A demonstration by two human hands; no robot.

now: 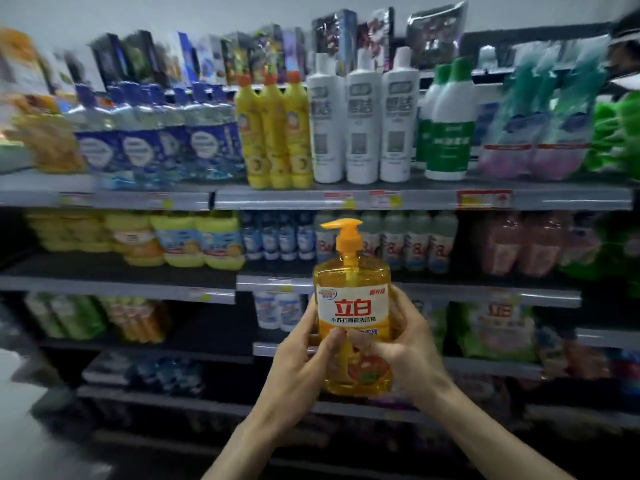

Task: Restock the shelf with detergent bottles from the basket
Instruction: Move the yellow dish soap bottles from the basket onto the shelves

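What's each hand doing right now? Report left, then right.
Left hand: holding the yellow detergent bottle, gripped at its lower left side.
Right hand: holding the same bottle, gripped from the right side.

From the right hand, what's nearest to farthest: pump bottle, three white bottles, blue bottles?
1. Orange pump bottle: held in the right hand.
2. White bottles: upper shelf, above the hand.
3. Blue bottles: same shelf, far left.

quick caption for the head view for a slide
Left hand and right hand hold an upright yellow pump bottle before stocked shelves.
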